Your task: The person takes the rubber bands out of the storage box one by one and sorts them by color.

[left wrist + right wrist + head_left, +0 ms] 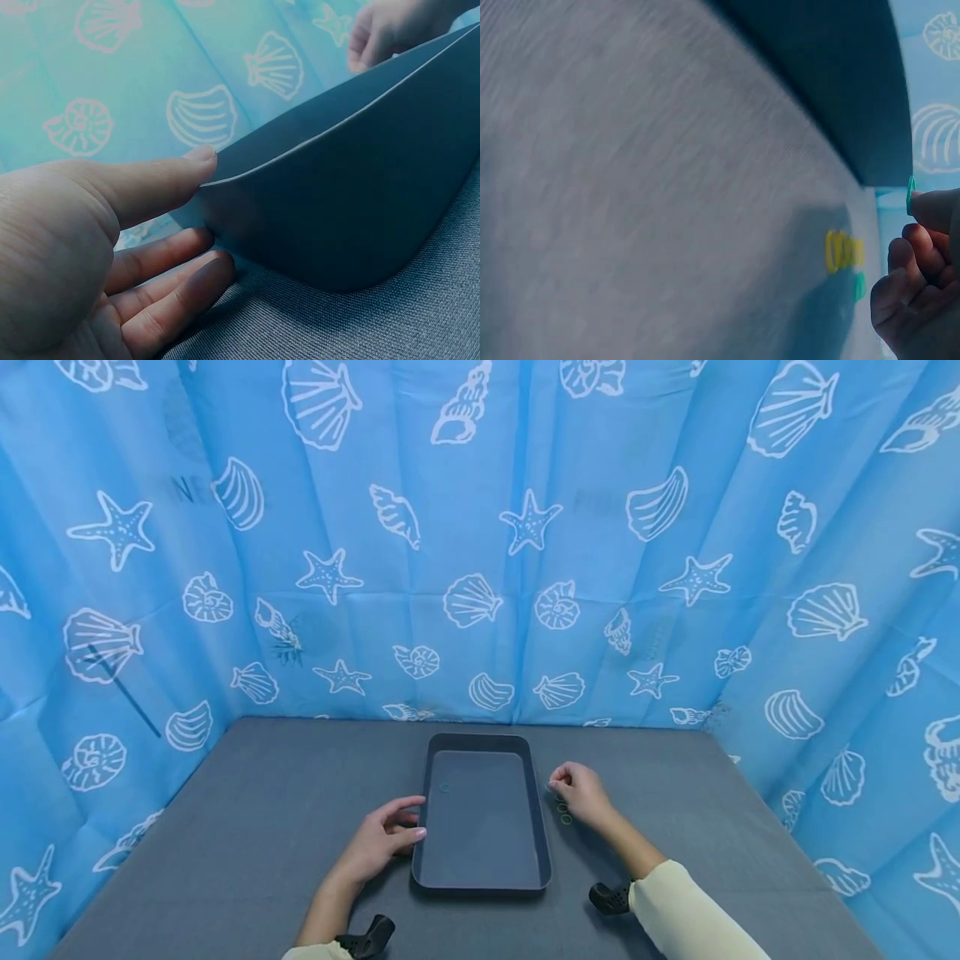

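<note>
A dark grey rectangular tray [480,887] lies on the table with a small teal ring [441,788] inside, towards its far left. My left hand [375,843] touches the tray's left side; in the left wrist view the thumb [161,184] meets the rim and the other fingers extend low beside the outer wall. Just beyond the tray's right edge, my right hand [585,795] pinches a small green ring [911,196] between thumb and fingertip. Below that hand, yellow rings [832,252] and another green ring [860,287] stand out in the right wrist view.
Grey cloth [300,793] covers the table. Behind and on both sides hangs a blue curtain [480,527] with white shells and starfish. Black devices are strapped at both wrists, one by the right sleeve [690,910].
</note>
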### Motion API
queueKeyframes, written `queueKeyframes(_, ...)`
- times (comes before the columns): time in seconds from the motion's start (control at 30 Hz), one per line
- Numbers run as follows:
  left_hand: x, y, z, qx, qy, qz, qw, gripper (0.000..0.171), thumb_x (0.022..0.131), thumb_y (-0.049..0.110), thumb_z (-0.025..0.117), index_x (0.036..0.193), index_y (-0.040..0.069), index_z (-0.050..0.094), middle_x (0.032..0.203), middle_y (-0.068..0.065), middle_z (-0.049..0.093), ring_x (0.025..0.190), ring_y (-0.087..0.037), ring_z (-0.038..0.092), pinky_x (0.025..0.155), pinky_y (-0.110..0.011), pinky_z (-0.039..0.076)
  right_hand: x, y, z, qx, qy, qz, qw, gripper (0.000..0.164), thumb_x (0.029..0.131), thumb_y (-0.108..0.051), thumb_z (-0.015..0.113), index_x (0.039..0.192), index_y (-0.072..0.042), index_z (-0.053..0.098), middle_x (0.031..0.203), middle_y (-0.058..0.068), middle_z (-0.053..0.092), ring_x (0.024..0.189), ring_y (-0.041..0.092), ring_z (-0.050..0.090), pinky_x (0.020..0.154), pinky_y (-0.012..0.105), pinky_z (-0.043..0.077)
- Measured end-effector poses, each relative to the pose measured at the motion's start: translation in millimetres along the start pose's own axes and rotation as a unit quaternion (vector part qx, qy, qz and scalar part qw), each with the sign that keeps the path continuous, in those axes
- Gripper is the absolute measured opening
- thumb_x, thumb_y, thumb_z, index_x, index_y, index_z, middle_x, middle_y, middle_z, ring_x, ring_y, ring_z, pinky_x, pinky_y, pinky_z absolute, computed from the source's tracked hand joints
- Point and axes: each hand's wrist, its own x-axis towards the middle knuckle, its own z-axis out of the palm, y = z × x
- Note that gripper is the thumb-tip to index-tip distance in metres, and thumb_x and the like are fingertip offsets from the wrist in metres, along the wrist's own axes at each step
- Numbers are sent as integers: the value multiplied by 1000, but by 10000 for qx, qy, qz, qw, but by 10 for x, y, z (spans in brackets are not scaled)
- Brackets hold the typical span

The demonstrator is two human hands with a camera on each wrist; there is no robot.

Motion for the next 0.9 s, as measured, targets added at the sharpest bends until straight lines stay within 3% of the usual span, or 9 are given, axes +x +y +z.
queueKeyframes(0.53, -3, 14, 14, -33, -28, 68, 10000, 49, 89, 21, 72, 135, 13, 57, 122, -16, 58, 95, -23, 62, 77, -41, 55, -115, 290, -72, -556, 228, -159, 9981, 9, 88, 4, 64, 82, -1, 60, 73, 4, 55, 64, 16, 48, 60, 33, 42)
queueKeyframes(0.9, -1, 4, 0, -11, 9, 61, 10000, 48, 90, 20, 72, 135, 14, 57, 122, -16, 59, 94, -23, 62, 77, -41, 55, -77, 348, -69, -954, 202, 152, 9951, 10, 89, 2, 64, 80, -1, 60, 72, 4, 56, 65, 17, 50, 62, 36, 43)
